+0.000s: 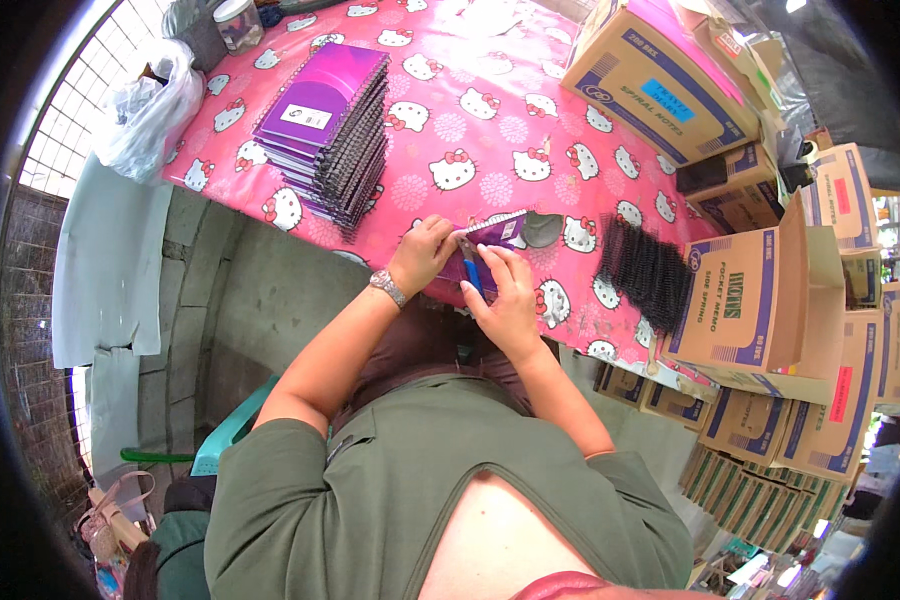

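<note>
Purple notebook (493, 236) pinched in my left hand (425, 254); blue tool (472, 272) gripped in my right hand (507, 300); probably binding work, next wanting steadiness.

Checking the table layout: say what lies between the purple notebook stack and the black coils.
In the head view: the left hand, a purple notebook, the right hand holding a blue-handled tool, and a gray rounded patch.

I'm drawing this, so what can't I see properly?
In the head view:
Slim blue-handled tool: tip too small to identify.
Small purple-covered notebook: partly hidden by the left hand and right hand.
Crumpled whitish plastic bag: folds obscure its contents.
Upper-right brown cardboard box: top cut off by the picture's upper edge.
</note>
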The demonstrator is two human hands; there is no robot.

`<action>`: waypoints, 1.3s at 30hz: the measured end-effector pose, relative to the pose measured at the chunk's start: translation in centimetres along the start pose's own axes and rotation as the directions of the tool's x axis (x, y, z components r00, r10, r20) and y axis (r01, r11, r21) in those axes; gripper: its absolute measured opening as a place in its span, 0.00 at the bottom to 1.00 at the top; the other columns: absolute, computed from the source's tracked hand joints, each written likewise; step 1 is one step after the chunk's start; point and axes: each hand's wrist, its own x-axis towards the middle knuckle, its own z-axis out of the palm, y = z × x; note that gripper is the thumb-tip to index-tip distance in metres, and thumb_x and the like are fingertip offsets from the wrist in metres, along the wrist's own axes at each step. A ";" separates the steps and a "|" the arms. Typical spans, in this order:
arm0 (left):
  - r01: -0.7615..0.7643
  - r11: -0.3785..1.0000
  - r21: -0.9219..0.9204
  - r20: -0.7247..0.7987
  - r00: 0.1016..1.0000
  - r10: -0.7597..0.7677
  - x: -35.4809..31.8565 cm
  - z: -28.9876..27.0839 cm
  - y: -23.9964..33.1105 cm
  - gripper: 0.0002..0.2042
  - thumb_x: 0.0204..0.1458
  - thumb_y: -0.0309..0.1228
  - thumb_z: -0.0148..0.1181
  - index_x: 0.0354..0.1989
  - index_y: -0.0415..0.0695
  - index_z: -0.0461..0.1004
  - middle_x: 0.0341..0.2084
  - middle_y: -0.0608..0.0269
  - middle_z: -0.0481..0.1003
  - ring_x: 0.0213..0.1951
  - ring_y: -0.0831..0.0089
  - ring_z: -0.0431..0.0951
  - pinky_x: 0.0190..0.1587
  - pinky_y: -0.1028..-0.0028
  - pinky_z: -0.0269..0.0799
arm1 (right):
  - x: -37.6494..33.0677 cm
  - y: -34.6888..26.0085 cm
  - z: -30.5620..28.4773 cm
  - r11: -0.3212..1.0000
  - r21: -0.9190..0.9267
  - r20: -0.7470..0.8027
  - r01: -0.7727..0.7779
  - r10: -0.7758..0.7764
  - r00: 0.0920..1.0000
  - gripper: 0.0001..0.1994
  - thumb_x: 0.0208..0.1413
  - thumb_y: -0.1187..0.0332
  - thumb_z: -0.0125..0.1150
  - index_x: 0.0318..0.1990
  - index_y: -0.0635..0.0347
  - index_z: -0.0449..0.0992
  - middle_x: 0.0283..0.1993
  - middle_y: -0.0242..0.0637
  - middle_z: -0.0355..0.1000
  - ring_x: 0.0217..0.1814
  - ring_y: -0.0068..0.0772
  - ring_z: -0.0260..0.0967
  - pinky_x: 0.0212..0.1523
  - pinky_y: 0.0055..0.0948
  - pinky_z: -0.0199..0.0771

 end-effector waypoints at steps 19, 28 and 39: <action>-0.311 0.927 0.210 -0.487 0.789 0.375 4.2 -9.5 11.0 0.15 0.48 0.22 0.66 0.46 0.46 0.79 0.34 0.59 0.79 0.29 0.63 0.80 0.30 0.68 0.76 | -4.0 5.7 -2.6 0.858 0.270 0.092 -0.437 0.429 0.899 0.25 0.54 0.69 0.66 0.60 0.62 0.69 0.51 0.42 0.70 0.55 0.37 0.69 0.56 0.35 0.69; 0.146 0.948 -0.284 -0.742 0.593 -0.313 6.7 -23.9 10.1 0.12 0.57 0.28 0.65 0.46 0.36 0.78 0.27 0.67 0.78 0.18 0.85 0.71 0.16 0.83 0.65 | -5.1 14.2 -4.3 0.898 -0.304 -0.054 -0.317 0.317 0.947 0.21 0.48 0.60 0.69 0.49 0.57 0.77 0.50 0.44 0.70 0.55 0.49 0.66 0.58 0.46 0.65; 0.383 0.911 0.152 -0.788 0.604 -0.122 5.6 -22.7 5.4 0.16 0.53 0.35 0.69 0.49 0.44 0.80 0.37 0.64 0.82 0.28 0.82 0.72 0.34 0.79 0.70 | 0.2 21.5 -7.9 0.569 -0.640 -0.232 -0.516 0.497 0.836 0.19 0.52 0.61 0.67 0.48 0.59 0.74 0.47 0.47 0.71 0.51 0.53 0.71 0.48 0.46 0.76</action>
